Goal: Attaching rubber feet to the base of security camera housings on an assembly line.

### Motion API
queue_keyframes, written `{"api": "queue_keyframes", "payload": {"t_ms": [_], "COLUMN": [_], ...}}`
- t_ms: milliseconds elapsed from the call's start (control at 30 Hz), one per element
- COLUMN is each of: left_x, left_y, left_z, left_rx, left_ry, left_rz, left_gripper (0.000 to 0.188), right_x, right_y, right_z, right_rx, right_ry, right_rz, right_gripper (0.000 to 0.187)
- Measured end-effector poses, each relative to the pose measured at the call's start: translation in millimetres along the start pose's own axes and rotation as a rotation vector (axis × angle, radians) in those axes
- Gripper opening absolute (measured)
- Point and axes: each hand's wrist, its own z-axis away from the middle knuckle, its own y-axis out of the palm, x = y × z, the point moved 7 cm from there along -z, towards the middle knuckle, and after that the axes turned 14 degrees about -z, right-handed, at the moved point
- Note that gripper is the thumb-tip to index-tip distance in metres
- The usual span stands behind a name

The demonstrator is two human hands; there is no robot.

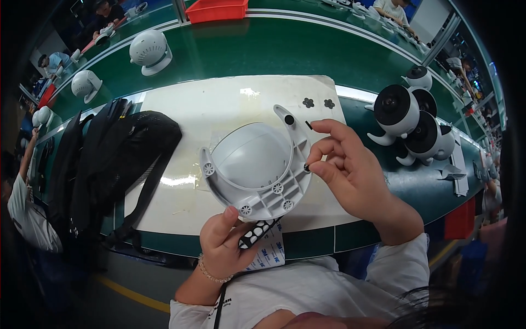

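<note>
A white plastic housing (249,153) with a smooth dome and two horn-like arms lies bottom up, showing ribs and spoked round sockets. One horn tip carries a black round pad (289,119). My left hand (219,247) is closed on a black strip with white round spots (257,233), its thumb against the housing's near edge. My right hand (345,170) is at the housing's right side, thumb and a bent finger closed on a small black pad (307,167) by the rim. A thin dark piece (308,125) is at its index fingertip.
Printed backing paper (269,253) hangs below the strip. A black bag (120,159) lies left of the white board (181,118), two dark flower-shaped pieces (318,103) at its far right. Finished-looking black-and-white units (394,112) cluster right. White units (150,52) and a red bin (216,10) stand beyond.
</note>
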Motion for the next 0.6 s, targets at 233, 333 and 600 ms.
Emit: {"api": "queue_keyframes", "payload": {"t_ms": [233,333,600], "left_x": [4,2,4], "left_y": [2,2,2], "left_z": [1,-1,1], "left_rx": [-0.053,-0.045,-0.100], "left_ry": [-0.074,-0.074,-0.071], "left_rz": [0.007,-0.010,0.029], "left_gripper": [0.031,0.030,0.027], "right_x": [10,16,26], "right_y": [4,12,10], "right_z": [18,29,33], "right_rx": [-0.094,-0.057,-0.129], "right_ry": [-0.406,-0.693,-0.660], "right_rz": [0.437,0.651,0.642], "right_gripper": [0.043,0.042,0.034]}}
